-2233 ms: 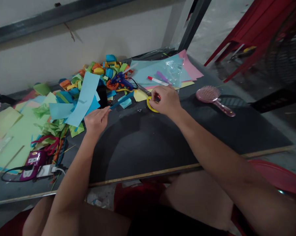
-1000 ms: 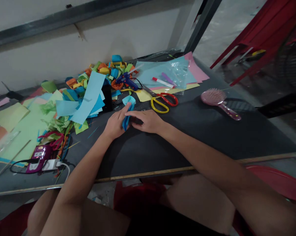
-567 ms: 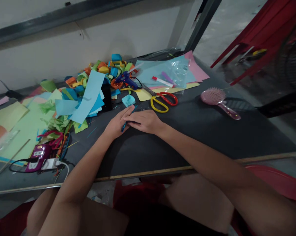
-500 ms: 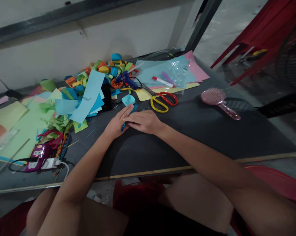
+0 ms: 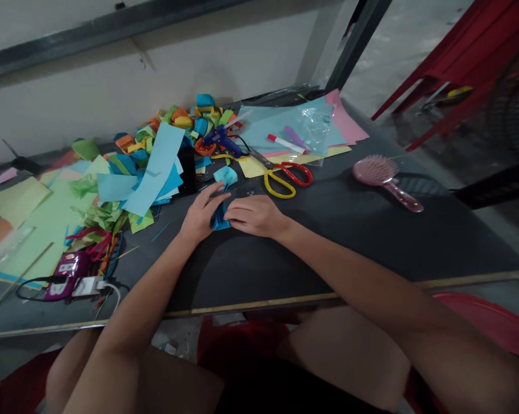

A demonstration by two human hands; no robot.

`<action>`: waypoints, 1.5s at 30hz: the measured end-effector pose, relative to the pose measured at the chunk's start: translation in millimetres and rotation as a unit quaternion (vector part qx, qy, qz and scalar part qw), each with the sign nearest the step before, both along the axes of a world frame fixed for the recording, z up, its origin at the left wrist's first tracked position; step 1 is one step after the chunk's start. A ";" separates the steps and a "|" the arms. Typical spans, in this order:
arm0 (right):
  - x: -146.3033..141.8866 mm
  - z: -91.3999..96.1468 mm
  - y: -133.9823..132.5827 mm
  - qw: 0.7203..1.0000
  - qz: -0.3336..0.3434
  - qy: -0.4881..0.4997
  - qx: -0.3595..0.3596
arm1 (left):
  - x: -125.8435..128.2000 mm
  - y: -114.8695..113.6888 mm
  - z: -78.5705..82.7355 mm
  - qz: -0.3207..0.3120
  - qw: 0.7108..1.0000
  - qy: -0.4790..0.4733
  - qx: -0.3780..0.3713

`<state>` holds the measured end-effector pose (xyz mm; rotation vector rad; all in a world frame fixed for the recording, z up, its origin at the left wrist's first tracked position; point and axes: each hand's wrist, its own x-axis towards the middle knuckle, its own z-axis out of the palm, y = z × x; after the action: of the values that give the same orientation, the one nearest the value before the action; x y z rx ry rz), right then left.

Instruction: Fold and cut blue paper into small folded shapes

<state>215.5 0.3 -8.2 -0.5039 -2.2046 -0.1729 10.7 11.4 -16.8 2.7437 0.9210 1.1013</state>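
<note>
A small folded piece of blue paper (image 5: 221, 219) stands between my hands above the dark tabletop, its faces partly opened. My left hand (image 5: 202, 214) curls round its left side, with the fingers reaching over the top. On the right edge, the bent fingers of my right hand (image 5: 256, 215) pinch the paper; the fingertips are partly hidden. Just beyond the hands lies a light-blue folded paper piece (image 5: 225, 175). Scissors (image 5: 287, 177) with one red and one yellow handle rest to the right of it.
Folded colourful paper pieces (image 5: 181, 122) are heaped at the back, beside a blue glue gun (image 5: 221, 140). Light-blue strips (image 5: 156, 169) lie left. A pink hairbrush (image 5: 386, 179) is at right, and a purple device (image 5: 67, 275) with cables sits at front left.
The blue paper has gone from a narrow, flat-pressed shape to a wider, opened one. My left fingers have lifted and spread; my right hand has drawn slightly right.
</note>
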 end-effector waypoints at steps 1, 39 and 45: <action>0.6 1.1 0.0 1.000 -0.001 -0.005 0.005 | -0.4 0.3 -0.8 0.014 1.000 -0.012 0.011; 10.8 -13.7 8.6 0.998 -0.042 0.051 -0.022 | -5.3 -0.9 9.4 0.023 0.992 0.048 0.117; 10.2 -12.3 6.5 0.997 -0.051 0.055 -0.007 | -6.5 -1.0 8.1 0.035 0.992 0.047 0.114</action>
<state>225.7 6.9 -20.5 -0.6188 -2.0765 -0.1800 4.2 10.3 -8.6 2.9918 0.9648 1.1638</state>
